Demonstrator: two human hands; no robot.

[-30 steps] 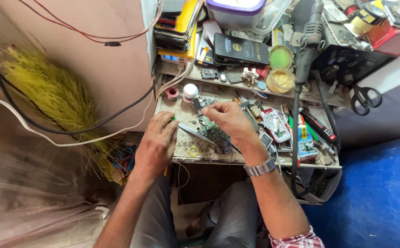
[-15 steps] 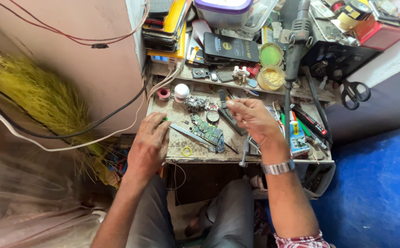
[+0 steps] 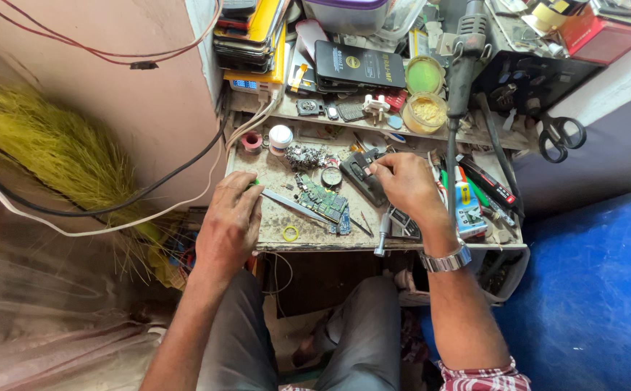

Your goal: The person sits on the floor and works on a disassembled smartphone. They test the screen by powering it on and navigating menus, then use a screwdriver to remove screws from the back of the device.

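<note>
A green circuit board lies in the middle of a small worn workbench. My left hand rests at the bench's left edge and grips metal tweezers whose tip points toward the board. My right hand sits to the right of the board, fingertips pinching at a dark grey phone part. A silver watch is on my right wrist.
A shelf behind holds a black phone, two round jars of yellow paste, stacked phones and a hot-air handle. Scissors hang at right. Screwdrivers and tools crowd the bench's right side. A straw broom and cables lie left.
My right hand has moved from over the circuit board to the right and farther back, onto the dark phone part. My left hand stays at the left edge with the tweezers.
</note>
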